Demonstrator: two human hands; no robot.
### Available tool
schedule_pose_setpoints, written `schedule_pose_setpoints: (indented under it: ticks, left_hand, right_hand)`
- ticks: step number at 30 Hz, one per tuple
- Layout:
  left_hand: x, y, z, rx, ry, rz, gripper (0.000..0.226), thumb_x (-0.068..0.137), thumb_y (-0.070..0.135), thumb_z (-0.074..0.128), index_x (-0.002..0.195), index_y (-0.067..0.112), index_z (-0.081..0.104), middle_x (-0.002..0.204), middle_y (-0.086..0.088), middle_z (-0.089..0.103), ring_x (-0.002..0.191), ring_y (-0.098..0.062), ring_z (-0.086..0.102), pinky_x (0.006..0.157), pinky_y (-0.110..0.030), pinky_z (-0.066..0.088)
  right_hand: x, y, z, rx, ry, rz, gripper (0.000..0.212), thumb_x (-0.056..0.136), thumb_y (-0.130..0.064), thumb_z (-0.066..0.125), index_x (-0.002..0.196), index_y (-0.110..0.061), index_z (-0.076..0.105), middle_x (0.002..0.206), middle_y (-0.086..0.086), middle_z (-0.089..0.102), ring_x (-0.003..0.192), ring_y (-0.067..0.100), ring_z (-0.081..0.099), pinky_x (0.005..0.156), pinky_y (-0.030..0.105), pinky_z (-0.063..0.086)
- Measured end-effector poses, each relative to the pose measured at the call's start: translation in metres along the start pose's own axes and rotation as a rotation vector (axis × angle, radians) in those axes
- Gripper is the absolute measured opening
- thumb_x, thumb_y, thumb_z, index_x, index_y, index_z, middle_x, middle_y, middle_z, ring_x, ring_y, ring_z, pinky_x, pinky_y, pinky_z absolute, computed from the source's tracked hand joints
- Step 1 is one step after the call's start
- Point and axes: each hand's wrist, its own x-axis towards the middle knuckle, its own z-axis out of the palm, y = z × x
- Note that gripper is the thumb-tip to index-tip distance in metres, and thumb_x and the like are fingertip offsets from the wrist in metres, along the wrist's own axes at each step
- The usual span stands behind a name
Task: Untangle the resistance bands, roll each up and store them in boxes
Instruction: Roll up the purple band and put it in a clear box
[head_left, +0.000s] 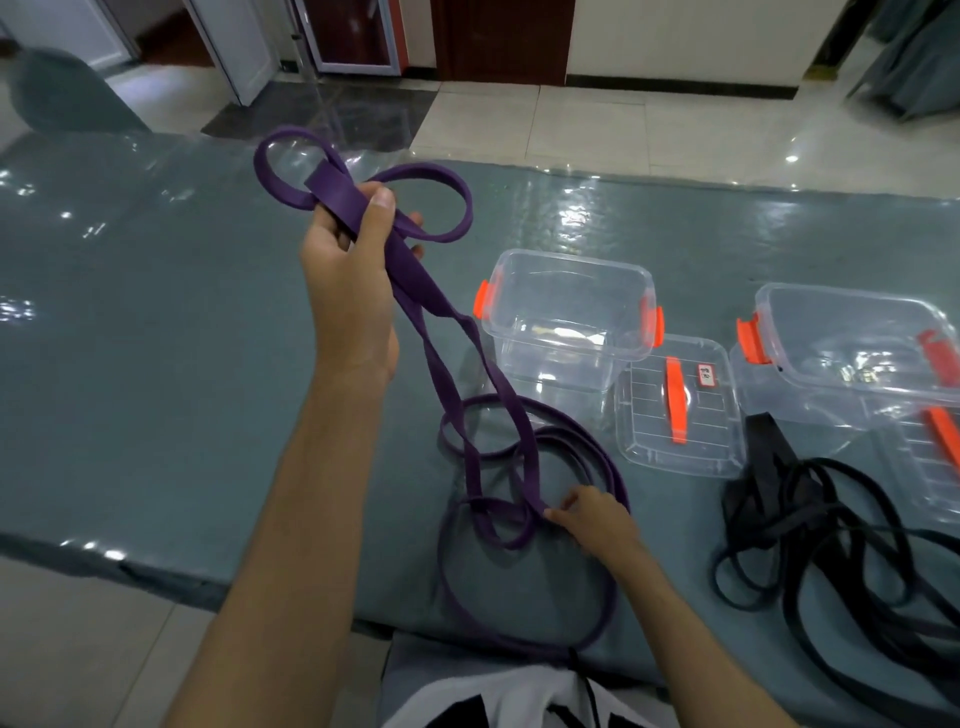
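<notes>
My left hand is raised above the table and grips several folds of the purple resistance band, with two loops sticking out past the fingers. The band hangs down twisted to a pile of purple coils on the table. My right hand pinches a strand of those coils near the table's front edge. A tangled black resistance band lies on the table at the right. Two clear plastic boxes with orange latches stand open: one in the middle, one at the right.
The table has a grey-green cover under glossy film. A clear lid with an orange handle lies between the boxes; another lid lies at the right edge. Tiled floor and doors are beyond the table's far edge.
</notes>
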Motion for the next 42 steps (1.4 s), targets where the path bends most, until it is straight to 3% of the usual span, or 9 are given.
schedule_pose_setpoints:
  ticks: [5,11,13,19,24,27,30,34,42]
  left_hand:
    - [0.003,-0.004,-0.005,0.023,-0.009,-0.001,0.014,0.105,0.013,0.062,0.116,0.005,0.063,0.098,-0.010,0.070,0.088,-0.016,0.072,0.095,-0.050,0.062]
    - [0.007,-0.013,-0.009,0.039,-0.057,-0.011,0.015,0.104,0.014,0.063,0.117,0.006,0.063,0.115,-0.030,0.069,0.101,-0.029,0.075,0.094,-0.045,0.063]
    - [0.008,-0.016,-0.011,0.051,-0.080,-0.010,0.013,0.104,0.015,0.064,0.115,0.008,0.065,0.114,-0.028,0.070,0.097,-0.024,0.074,0.092,-0.041,0.063]
    - [0.015,-0.024,-0.019,0.050,-0.132,-0.043,0.018,0.103,0.016,0.065,0.117,0.005,0.066,0.103,-0.011,0.074,0.100,-0.025,0.075,0.093,-0.043,0.063]
    - [0.023,-0.029,-0.030,0.026,-0.228,-0.076,0.005,0.102,0.019,0.066,0.107,0.019,0.069,0.093,0.003,0.078,0.102,-0.026,0.077,0.098,-0.050,0.060]
    - [0.034,-0.029,-0.036,-0.027,-0.254,-0.101,0.004,0.100,0.021,0.067,0.104,0.021,0.069,0.093,0.007,0.077,0.100,-0.026,0.076,0.100,-0.056,0.058]
    - [0.044,-0.030,-0.041,-0.061,-0.285,-0.118,0.003,0.099,0.023,0.068,0.101,0.025,0.069,0.094,0.003,0.075,0.098,-0.024,0.076,0.099,-0.054,0.059]
    - [0.052,-0.031,-0.044,-0.083,-0.321,-0.137,0.009,0.099,0.022,0.068,0.095,0.030,0.069,0.090,0.000,0.074,0.094,-0.023,0.074,0.095,-0.050,0.060]
    - [0.064,-0.029,-0.050,-0.093,-0.350,-0.151,0.005,0.101,0.018,0.066,0.099,0.022,0.068,0.089,0.002,0.074,0.093,-0.021,0.075,0.089,-0.043,0.061]
  right_hand:
    - [0.003,-0.009,-0.003,0.237,-0.011,-0.103,0.012,0.099,-0.024,0.072,0.091,-0.021,0.079,0.058,-0.001,0.073,0.052,0.006,0.068,0.065,0.026,0.060]
    - [0.009,-0.020,-0.011,0.162,-0.017,-0.062,0.016,0.092,-0.002,0.072,0.088,-0.018,0.072,0.091,0.000,0.077,0.091,0.017,0.072,0.087,0.033,0.059]
    - [0.008,-0.029,-0.007,0.192,-0.035,-0.053,0.015,0.089,-0.010,0.077,0.100,-0.018,0.069,0.094,-0.003,0.074,0.096,0.019,0.071,0.088,0.035,0.058]
    - [0.008,-0.067,0.040,-0.239,0.088,-0.082,0.068,0.081,-0.054,0.082,0.133,-0.015,0.060,0.131,0.008,0.059,0.123,0.030,0.056,0.102,0.043,0.052]
    - [0.011,-0.080,0.055,-0.333,0.208,-0.045,0.046,0.089,-0.046,0.078,0.119,-0.013,0.071,0.132,0.008,0.061,0.128,0.029,0.052,0.112,0.044,0.044]
    - [0.002,-0.088,0.049,-0.341,0.202,-0.143,0.029,0.090,-0.037,0.075,0.108,-0.015,0.071,0.118,0.005,0.070,0.117,0.028,0.061,0.103,0.043,0.049]
    - [-0.009,-0.092,0.041,-0.216,0.228,-0.285,0.018,0.089,-0.020,0.074,0.103,-0.013,0.066,0.103,0.007,0.071,0.098,0.031,0.066,0.087,0.043,0.055]
    - [-0.027,-0.099,0.023,-0.140,0.256,-0.437,0.036,0.088,-0.015,0.078,0.123,-0.018,0.071,0.106,0.006,0.074,0.095,0.029,0.067,0.085,0.044,0.056]
    - [-0.063,-0.107,-0.017,0.421,0.254,-0.422,0.037,0.081,0.023,0.064,0.090,-0.010,0.078,0.101,0.004,0.081,0.102,0.023,0.077,0.095,0.038,0.060]
